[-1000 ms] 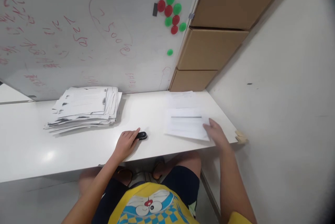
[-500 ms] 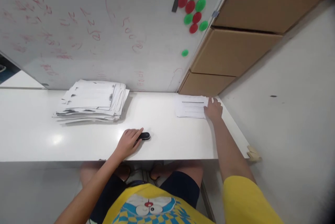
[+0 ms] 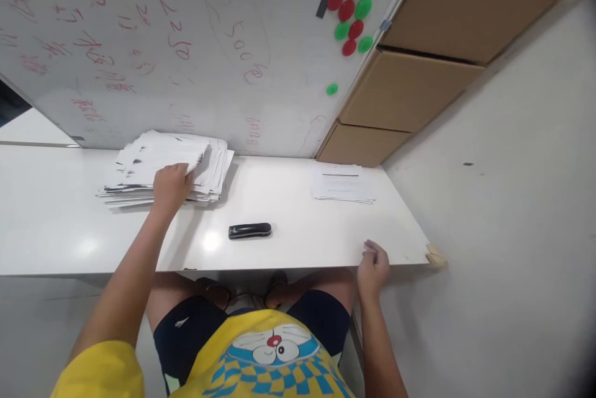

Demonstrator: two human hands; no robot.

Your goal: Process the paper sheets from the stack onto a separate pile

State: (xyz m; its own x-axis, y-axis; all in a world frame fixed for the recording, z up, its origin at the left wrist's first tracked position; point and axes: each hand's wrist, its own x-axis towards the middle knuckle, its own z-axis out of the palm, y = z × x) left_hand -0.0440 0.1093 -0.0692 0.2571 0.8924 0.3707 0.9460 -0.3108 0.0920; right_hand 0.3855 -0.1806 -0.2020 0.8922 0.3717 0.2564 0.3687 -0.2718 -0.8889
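A thick, uneven stack of paper sheets lies on the left half of the white table. My left hand is at its front right part, fingers closed on the top sheets, whose right corner is lifted and bent. To the right of that hand a black stapler lies on its own, untouched. My right hand hovers at the table's front edge on the right, its fingers loosely bent and apart with nothing in them. Beyond it, a thin pile of papers lies near the cardboard boxes.
The white table runs along a whiteboard with red writing and several round magnets. Stacked cardboard boxes stand at the back right, beside a white wall. A beige pad covers the table's right front corner.
My left hand has left the stapler and moved left and forward to the thick stack, taking hold of its top sheets. My right hand has come off the thin pile, back towards me.
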